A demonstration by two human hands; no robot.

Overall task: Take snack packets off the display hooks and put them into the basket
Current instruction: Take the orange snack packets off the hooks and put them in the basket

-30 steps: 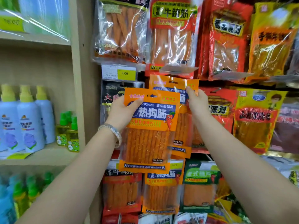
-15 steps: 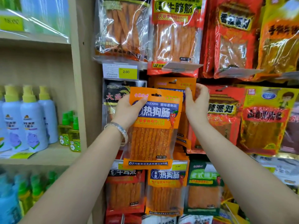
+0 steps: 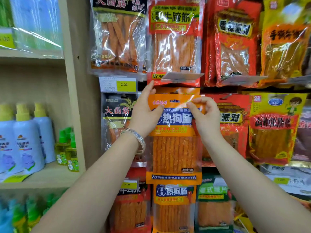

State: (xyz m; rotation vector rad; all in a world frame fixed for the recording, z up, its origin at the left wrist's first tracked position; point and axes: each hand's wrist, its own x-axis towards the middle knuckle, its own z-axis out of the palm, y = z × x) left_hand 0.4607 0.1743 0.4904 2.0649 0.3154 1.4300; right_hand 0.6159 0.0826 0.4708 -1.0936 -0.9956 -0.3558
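Straight ahead, the orange snack packet [image 3: 175,148] hangs lengthwise down, top corners pinched by left hand [image 3: 144,113] and right hand [image 3: 205,115].

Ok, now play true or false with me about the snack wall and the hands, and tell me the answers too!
1. The left hand and the right hand both hold the orange packet near its top. True.
2. The yellow price tag says 5.00. False: it says 2.00.
3. The bracelet is on the right wrist. False: it is on the left wrist.
4. Bottles with yellow tops stand on the wooden shelf to the left of the snacks. True.
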